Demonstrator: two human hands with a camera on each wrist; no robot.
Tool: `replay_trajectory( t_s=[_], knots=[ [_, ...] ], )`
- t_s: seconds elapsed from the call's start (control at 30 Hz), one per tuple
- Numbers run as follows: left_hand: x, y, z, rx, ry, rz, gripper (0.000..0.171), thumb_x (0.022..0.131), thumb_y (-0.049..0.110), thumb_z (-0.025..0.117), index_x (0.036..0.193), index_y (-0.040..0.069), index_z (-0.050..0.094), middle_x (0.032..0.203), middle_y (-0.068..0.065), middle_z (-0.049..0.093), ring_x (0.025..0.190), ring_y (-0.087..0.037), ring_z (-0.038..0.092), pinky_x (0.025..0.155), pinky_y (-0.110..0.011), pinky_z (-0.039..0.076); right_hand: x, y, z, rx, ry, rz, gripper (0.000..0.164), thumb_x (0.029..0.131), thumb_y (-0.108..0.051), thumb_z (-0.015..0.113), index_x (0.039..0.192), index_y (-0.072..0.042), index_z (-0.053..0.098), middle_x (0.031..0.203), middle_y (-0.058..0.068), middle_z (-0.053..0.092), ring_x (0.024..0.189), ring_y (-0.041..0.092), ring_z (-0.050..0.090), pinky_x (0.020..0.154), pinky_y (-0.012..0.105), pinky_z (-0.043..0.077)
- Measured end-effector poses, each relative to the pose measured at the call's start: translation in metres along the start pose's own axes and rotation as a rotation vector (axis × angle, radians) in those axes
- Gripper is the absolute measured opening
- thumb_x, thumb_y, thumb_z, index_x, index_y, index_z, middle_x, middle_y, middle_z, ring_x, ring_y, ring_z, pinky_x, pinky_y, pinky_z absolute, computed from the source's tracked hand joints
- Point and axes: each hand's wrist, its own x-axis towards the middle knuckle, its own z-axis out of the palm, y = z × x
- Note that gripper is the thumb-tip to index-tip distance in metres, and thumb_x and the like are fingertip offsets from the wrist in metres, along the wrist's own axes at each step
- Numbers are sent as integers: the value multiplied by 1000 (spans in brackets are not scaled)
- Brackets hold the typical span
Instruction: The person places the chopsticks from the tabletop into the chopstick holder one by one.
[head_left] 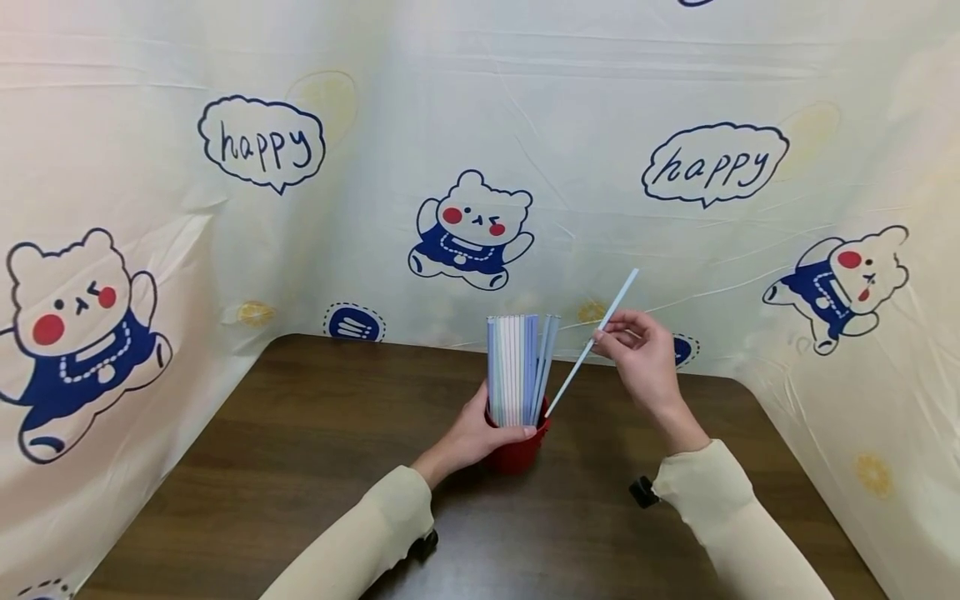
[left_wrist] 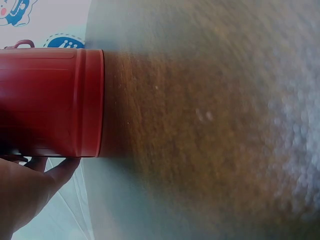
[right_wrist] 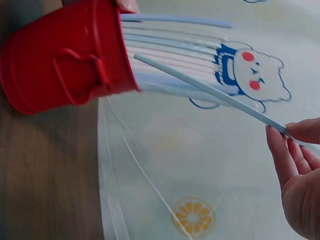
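A red metal bucket (head_left: pixel 517 458) stands on the table, packed with upright straws (head_left: pixel 512 371) in white, pale green, blue and violet. My left hand (head_left: pixel 476 433) holds the bucket from its left side, with the thumb across the front near the rim. In the left wrist view, fingers of that hand lie against the red wall. Up to the right of the bucket, my right hand (head_left: pixel 645 354) pinches one light blue straw (head_left: pixel 573 372) between thumb and fingertips. This straw slants, its lower end at the bucket's right rim; whether it is inside I cannot tell.
The dark brown wooden table (head_left: pixel 300 467) spreads around the bucket. Behind and on both sides hangs a pale curtain (head_left: pixel 622 75) printed with bears, speech bubbles and orange slices. A small wire handle (right_wrist: pixel 75 75) sticks out from the bucket's side.
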Motion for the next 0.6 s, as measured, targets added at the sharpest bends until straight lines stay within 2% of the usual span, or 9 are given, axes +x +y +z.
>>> replay_trajectory(
  t_s=[0.17,0.3,0.4,0.5,0.6],
  knots=[
    [-1,1,0,7,-1,7,92,86,31,83,158,35,26,152,3,47,132,-23,52,110,-56,43,-6,15,13,-169,-85,-66,21,89,8,73,106,12,62,95,23,64,81,19,71,72,28,62],
    [0,2,1,0,-3,20,92,87,28,83,159,32,25,151,1,49,131,-23,54,109,-55,44,-16,29,27,-353,-180,-108,17,87,7,76,100,6,66,90,19,70,80,26,71,71,28,60],
    [1,2,2,-11,-10,16,92,88,28,82,159,31,25,149,1,50,128,-22,56,108,-53,45,-24,38,36,-473,-229,-110,17,87,3,77,101,2,68,90,13,71,80,23,69,72,29,58],
    [1,2,3,-23,-16,14,90,88,28,82,159,30,26,148,0,51,127,-22,57,108,-53,46,-30,45,42,-507,-248,-83,17,89,2,76,104,-1,68,92,10,70,82,21,67,73,33,59],
    [2,1,4,-33,-10,15,90,88,26,82,158,31,26,149,0,50,128,-23,56,109,-53,45,-32,48,44,-496,-251,-64,17,90,0,76,106,-2,68,94,10,70,83,20,66,75,35,60]
  ],
)
